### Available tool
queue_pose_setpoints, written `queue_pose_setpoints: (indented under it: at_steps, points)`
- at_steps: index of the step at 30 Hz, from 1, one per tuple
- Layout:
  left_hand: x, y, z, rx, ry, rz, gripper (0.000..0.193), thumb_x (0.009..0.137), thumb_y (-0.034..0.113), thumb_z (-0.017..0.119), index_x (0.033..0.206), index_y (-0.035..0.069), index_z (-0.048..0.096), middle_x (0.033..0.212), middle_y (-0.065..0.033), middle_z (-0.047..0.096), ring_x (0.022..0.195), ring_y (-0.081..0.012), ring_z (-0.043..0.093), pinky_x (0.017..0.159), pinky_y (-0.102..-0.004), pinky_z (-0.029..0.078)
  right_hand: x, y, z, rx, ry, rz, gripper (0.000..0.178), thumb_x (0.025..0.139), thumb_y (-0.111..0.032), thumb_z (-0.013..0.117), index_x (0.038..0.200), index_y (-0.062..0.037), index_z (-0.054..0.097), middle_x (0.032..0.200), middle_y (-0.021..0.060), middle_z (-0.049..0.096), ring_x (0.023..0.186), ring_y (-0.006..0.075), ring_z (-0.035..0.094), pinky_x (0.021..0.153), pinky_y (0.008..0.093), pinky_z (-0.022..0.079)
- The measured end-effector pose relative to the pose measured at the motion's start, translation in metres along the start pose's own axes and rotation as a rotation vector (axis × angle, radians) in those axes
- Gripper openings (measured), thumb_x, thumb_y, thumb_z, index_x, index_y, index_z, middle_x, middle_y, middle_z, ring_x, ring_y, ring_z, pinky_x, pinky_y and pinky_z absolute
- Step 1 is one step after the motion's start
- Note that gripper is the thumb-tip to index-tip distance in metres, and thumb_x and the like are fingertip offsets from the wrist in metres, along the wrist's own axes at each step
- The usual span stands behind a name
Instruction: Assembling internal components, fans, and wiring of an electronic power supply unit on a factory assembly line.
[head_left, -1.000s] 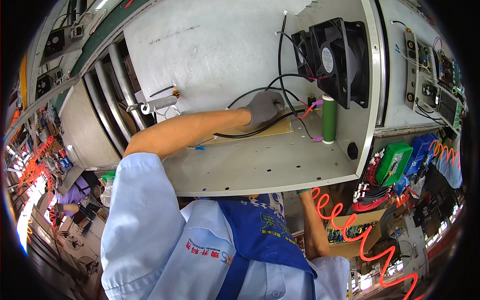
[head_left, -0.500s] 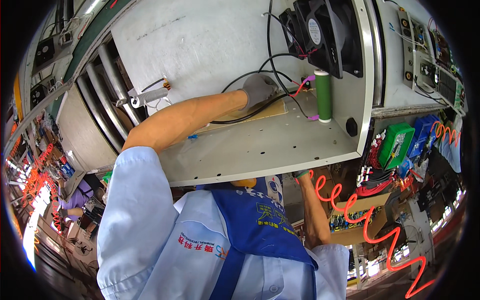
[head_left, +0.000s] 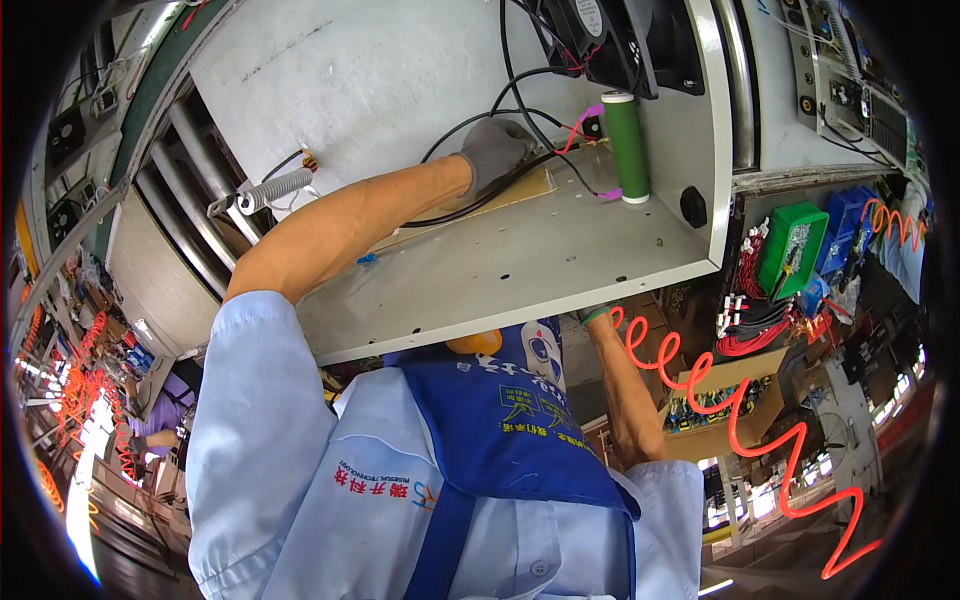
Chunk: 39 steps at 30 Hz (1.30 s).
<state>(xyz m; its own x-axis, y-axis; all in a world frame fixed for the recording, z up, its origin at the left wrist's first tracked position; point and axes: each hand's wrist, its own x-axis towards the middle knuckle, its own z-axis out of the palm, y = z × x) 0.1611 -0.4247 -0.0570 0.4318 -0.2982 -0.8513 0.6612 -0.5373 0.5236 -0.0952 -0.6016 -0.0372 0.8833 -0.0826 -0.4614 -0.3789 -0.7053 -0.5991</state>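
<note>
My left hand, in a grey glove, reaches into an open grey metal case. Its fingers look curled against the inner back edge; whatever they hold is hidden. Black cable runs just below the hand, over a tan strip on the case floor. To the right of the hand stands a green cylindrical resistor with purple-sleeved leads. My right hand, with a green glove cuff, is under the case's front edge; its fingers are hidden by the case.
Black fans sit above the resistor. A red coiled hose hangs beside my right forearm. Farther right are a green bin, blue bins and a cardboard box of parts. Metal rollers lie left of the case.
The view has shifted, so the case and its contents sit higher and farther left. My left hand stays at the same spot by the cable. My right hand remains under the front edge.
</note>
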Motion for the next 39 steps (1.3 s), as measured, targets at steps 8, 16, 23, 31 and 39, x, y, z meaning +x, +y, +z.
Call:
queue_pose_setpoints:
  at_steps: [8, 16, 23, 31, 39]
  points:
    - [-0.003, 0.010, 0.004, 0.131, -0.004, 0.003, 0.020, 0.087, 0.017, 0.066, 0.097, 0.002, 0.074, 0.079, -0.0060, 0.069, 0.070, -0.0136, 0.060, 0.065, -0.0311, 0.048, 0.005, 0.000, 0.020, 0.161, 0.010, 0.147, 0.043, 0.077, -0.030, 0.080, 0.106, 0.0010, 0.069, 0.095, 0.0155, 0.074, 0.086, 0.0198, 0.069, 0.075, 0.0338, 0.053]
    - [-0.122, 0.103, -0.059, 0.633, 0.358, 0.788, 0.034, 0.098, 0.026, 0.056, 0.120, 0.002, 0.065, 0.111, -0.0176, 0.069, 0.098, -0.0301, 0.069, 0.088, -0.0375, 0.053, -0.023, -0.047, -0.033, 0.388, 0.086, 0.353, 0.041, 0.076, -0.034, 0.080, 0.097, -0.0004, 0.067, 0.084, 0.0145, 0.069, 0.074, 0.0231, 0.066, 0.072, 0.0365, 0.051]
    - [-0.250, 0.030, 0.051, 0.601, 0.169, 1.074, 0.018, 0.088, 0.015, 0.068, 0.105, 0.008, 0.068, 0.088, -0.0117, 0.066, 0.080, -0.0303, 0.065, 0.069, -0.0407, 0.052, -0.065, -0.042, -0.055, 0.418, 0.114, 0.379, 0.042, 0.078, -0.037, 0.078, 0.095, -0.0005, 0.066, 0.084, 0.0151, 0.067, 0.076, 0.0250, 0.065, 0.072, 0.0385, 0.050]
    - [-0.055, -0.085, 0.079, 1.179, 0.533, 0.880, 0.011, 0.082, 0.010, 0.058, 0.092, 0.009, 0.063, 0.091, -0.0116, 0.063, 0.090, -0.0284, 0.063, 0.073, -0.0413, 0.054, -0.113, -0.029, -0.063, 0.398, 0.136, 0.340, 0.041, 0.077, -0.035, 0.078, 0.095, -0.0001, 0.065, 0.085, 0.0153, 0.066, 0.075, 0.0255, 0.065, 0.072, 0.0380, 0.050]
    - [-0.069, -0.068, 0.097, 0.699, 0.623, 0.926, 0.012, 0.086, 0.004, 0.057, 0.095, 0.002, 0.065, 0.087, -0.0116, 0.066, 0.082, -0.0232, 0.064, 0.069, -0.0368, 0.053, -0.147, -0.060, -0.080, 0.429, 0.115, 0.300, 0.037, 0.078, -0.031, 0.078, 0.095, -0.0003, 0.065, 0.083, 0.0142, 0.065, 0.074, 0.0232, 0.064, 0.070, 0.0379, 0.049]
